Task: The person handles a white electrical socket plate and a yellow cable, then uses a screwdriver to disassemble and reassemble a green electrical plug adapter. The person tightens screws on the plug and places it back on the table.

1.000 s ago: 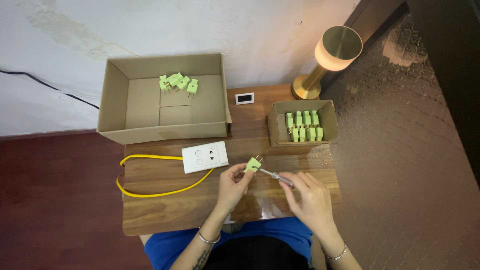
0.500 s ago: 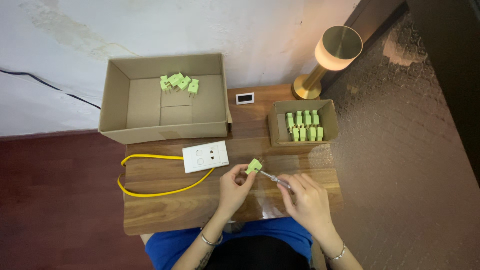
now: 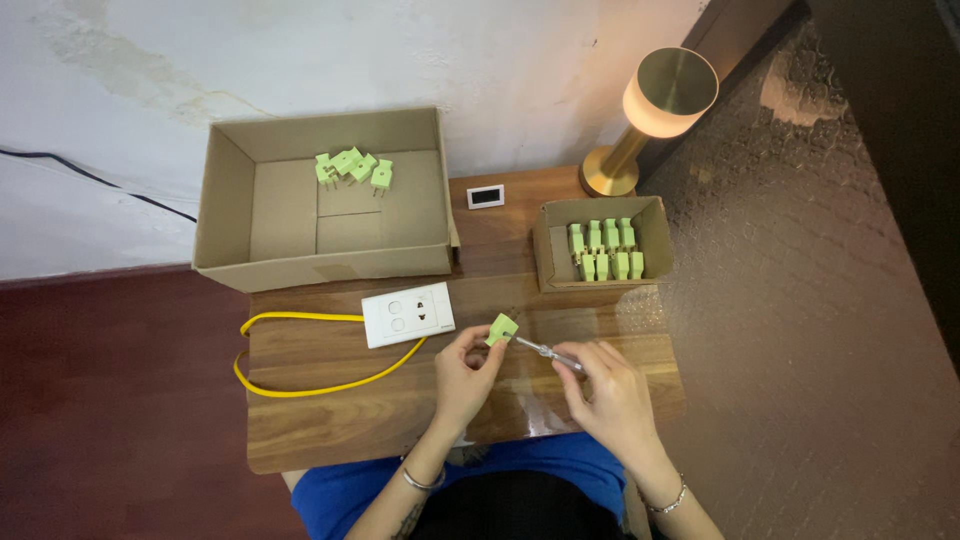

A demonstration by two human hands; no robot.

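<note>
My left hand (image 3: 466, 368) pinches a small light-green plug (image 3: 502, 329) just above the wooden table (image 3: 330, 425). In my right hand (image 3: 610, 395) is a thin screwdriver (image 3: 548, 351), its metal tip touching the plug's right side. Both hands hover over the table's front middle, just right of a white socket plate (image 3: 407, 314) with a yellow cable (image 3: 300, 385).
A large cardboard box (image 3: 330, 200) at the back left holds a few green plugs (image 3: 352, 168). A small cardboard box (image 3: 601, 243) at the right holds several more green plugs. A brass lamp (image 3: 650, 112) glows at the back right, a small white display (image 3: 486, 196) beside it.
The plug and screwdriver have shifted slightly lower and to the right in my hands; the grip is the same.
</note>
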